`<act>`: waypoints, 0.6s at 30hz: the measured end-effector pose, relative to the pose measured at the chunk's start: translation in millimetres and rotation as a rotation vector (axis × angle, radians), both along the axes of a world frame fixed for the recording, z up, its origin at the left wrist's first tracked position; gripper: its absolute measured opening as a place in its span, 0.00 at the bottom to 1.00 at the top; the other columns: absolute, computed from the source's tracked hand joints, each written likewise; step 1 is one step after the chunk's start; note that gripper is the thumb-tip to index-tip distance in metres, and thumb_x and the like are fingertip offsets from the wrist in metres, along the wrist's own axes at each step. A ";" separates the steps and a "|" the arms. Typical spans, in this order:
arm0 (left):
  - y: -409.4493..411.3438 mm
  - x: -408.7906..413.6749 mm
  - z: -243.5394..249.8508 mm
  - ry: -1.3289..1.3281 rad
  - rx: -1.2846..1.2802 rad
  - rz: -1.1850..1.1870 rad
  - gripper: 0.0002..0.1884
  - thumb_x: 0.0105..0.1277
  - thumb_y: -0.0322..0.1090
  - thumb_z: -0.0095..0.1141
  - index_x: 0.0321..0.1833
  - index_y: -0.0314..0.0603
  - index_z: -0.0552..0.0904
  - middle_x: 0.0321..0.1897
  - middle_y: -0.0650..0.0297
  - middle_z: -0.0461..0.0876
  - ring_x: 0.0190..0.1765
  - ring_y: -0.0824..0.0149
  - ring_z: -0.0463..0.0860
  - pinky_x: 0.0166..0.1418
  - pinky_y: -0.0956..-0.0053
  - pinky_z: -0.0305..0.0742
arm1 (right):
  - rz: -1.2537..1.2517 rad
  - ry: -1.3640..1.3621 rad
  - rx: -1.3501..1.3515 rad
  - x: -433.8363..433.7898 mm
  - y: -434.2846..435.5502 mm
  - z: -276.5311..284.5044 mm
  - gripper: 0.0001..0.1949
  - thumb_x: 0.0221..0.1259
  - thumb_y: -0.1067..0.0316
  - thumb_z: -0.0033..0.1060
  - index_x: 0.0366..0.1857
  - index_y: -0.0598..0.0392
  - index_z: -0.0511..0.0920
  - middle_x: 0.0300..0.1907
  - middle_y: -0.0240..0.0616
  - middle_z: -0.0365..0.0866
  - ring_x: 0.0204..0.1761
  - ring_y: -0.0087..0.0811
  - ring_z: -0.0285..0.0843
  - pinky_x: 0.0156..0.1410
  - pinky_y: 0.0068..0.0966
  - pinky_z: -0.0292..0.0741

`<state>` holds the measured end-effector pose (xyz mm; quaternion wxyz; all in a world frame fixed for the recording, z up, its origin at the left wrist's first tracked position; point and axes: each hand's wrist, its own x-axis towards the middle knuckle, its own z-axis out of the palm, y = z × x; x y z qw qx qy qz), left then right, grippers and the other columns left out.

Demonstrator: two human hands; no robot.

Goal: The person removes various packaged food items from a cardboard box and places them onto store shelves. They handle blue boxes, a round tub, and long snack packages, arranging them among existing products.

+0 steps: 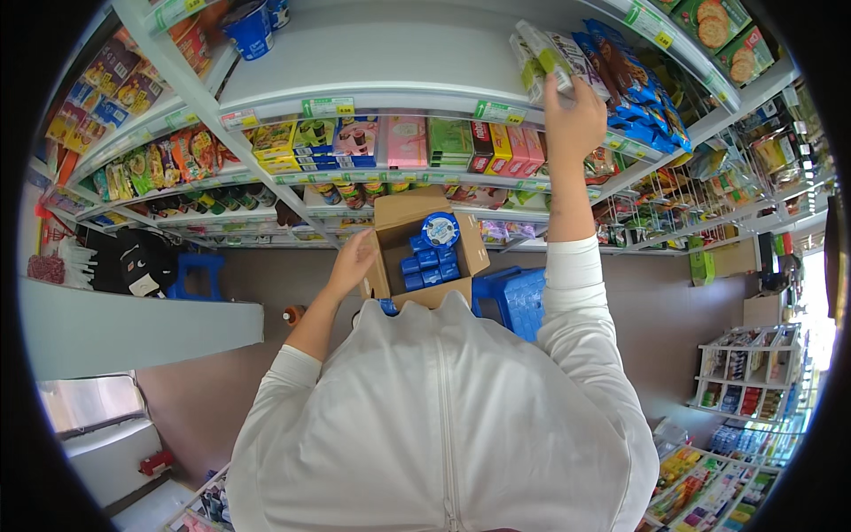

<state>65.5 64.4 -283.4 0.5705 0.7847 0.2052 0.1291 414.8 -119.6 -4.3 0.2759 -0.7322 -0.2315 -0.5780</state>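
Observation:
My right hand (577,116) reaches up to the right part of a white shelf (392,53), its fingers on a small white-and-green box (546,50). Similar boxes stand around it, with blue snack packets (631,80) to their right. At the waist, my left hand (356,261) rests against the left side of an open cardboard box (402,199). Inside lie several blue packages (429,266), and a round blue tub (440,230) with a printed lid sits on top at the back. The left fingertips are partly hidden by the carton's flap.
Blue cups (249,30) stand at the shelf's left end. A lower shelf holds boxed snacks (407,141). Blue plastic stools stand right (515,299) and left (199,272). A grey counter (139,319) juts in from the left, near a brown bottle (292,315) on the floor.

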 end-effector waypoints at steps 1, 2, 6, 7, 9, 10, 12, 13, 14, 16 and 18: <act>-2.2 2.0 11.0 0.000 -0.005 0.005 0.28 0.67 0.29 0.60 0.71 0.41 0.70 0.63 0.57 0.74 0.57 0.65 0.80 0.56 0.73 0.76 | -0.022 0.056 -0.015 -2.1 -2.0 3.7 0.15 0.55 0.52 0.73 0.36 0.53 0.87 0.30 0.38 0.87 0.35 0.37 0.85 0.37 0.32 0.78; -5.0 4.4 22.3 -0.001 -0.010 0.009 0.28 0.68 0.28 0.60 0.71 0.41 0.69 0.64 0.57 0.73 0.58 0.65 0.80 0.56 0.73 0.76 | -0.045 0.112 -0.029 -4.1 -4.2 6.7 0.15 0.57 0.52 0.72 0.36 0.53 0.87 0.29 0.38 0.87 0.32 0.36 0.85 0.34 0.30 0.77; -21.8 15.3 81.1 -0.067 0.069 -0.026 0.28 0.68 0.31 0.60 0.71 0.40 0.68 0.66 0.52 0.71 0.60 0.60 0.80 0.60 0.68 0.76 | 0.134 0.071 0.124 -14.3 -20.8 25.4 0.12 0.63 0.57 0.70 0.36 0.55 0.87 0.26 0.38 0.86 0.24 0.29 0.83 0.30 0.22 0.76; -27.3 17.0 95.1 -0.096 0.066 -0.037 0.28 0.69 0.31 0.59 0.72 0.40 0.67 0.67 0.54 0.70 0.61 0.60 0.79 0.60 0.69 0.76 | 0.233 0.083 0.189 -25.0 -23.9 31.8 0.11 0.63 0.58 0.70 0.36 0.56 0.87 0.27 0.39 0.87 0.26 0.27 0.84 0.31 0.21 0.76; -39.5 19.7 125.1 -0.154 0.060 -0.056 0.29 0.70 0.30 0.57 0.73 0.39 0.65 0.69 0.57 0.69 0.62 0.61 0.78 0.58 0.71 0.76 | 0.471 0.240 0.312 -65.2 -24.5 37.2 0.11 0.66 0.60 0.68 0.38 0.59 0.85 0.27 0.33 0.85 0.27 0.18 0.79 0.33 0.18 0.74; -47.8 19.6 147.0 -0.225 -0.015 -0.081 0.29 0.71 0.32 0.56 0.74 0.38 0.64 0.69 0.56 0.68 0.62 0.60 0.78 0.59 0.70 0.77 | 0.546 0.337 0.310 -87.9 -26.7 36.9 0.12 0.66 0.60 0.67 0.38 0.59 0.84 0.26 0.31 0.84 0.26 0.17 0.77 0.32 0.18 0.72; -63.6 17.7 188.2 -0.361 -0.173 -0.131 0.29 0.74 0.37 0.54 0.74 0.37 0.62 0.69 0.55 0.68 0.63 0.59 0.78 0.60 0.69 0.77 | 0.787 0.622 0.306 -130.2 -30.5 34.5 0.12 0.68 0.61 0.65 0.39 0.61 0.83 0.26 0.27 0.83 0.27 0.14 0.73 0.33 0.15 0.70; -68.1 16.8 193.3 -0.475 -0.271 -0.125 0.30 0.74 0.38 0.55 0.75 0.38 0.61 0.69 0.54 0.68 0.63 0.59 0.78 0.60 0.68 0.77 | 0.954 0.810 0.306 -146.0 -33.8 32.4 0.12 0.70 0.61 0.64 0.39 0.61 0.83 0.27 0.25 0.82 0.28 0.12 0.72 0.34 0.14 0.69; -71.5 16.3 196.0 -0.588 -0.369 -0.116 0.31 0.74 0.39 0.55 0.75 0.38 0.60 0.69 0.53 0.68 0.63 0.59 0.78 0.59 0.67 0.77 | 0.965 0.987 0.196 -155.4 -39.9 29.6 0.12 0.71 0.61 0.62 0.39 0.61 0.82 0.30 0.24 0.84 0.31 0.11 0.73 0.36 0.12 0.69; -84.6 18.7 221.2 -0.743 -0.479 0.021 0.28 0.75 0.42 0.54 0.72 0.38 0.63 0.63 0.53 0.75 0.57 0.63 0.81 0.51 0.72 0.80 | 1.148 1.216 0.258 -167.5 -45.6 20.9 0.11 0.70 0.64 0.63 0.44 0.63 0.81 0.33 0.29 0.85 0.33 0.12 0.77 0.38 0.13 0.72; -80.0 9.8 236.6 -0.582 -0.618 0.097 0.23 0.76 0.41 0.53 0.68 0.39 0.66 0.57 0.55 0.80 0.51 0.66 0.84 0.45 0.76 0.80 | 1.237 1.330 0.328 -177.3 -50.5 13.9 0.13 0.68 0.68 0.65 0.51 0.63 0.78 0.38 0.34 0.86 0.38 0.17 0.81 0.43 0.15 0.76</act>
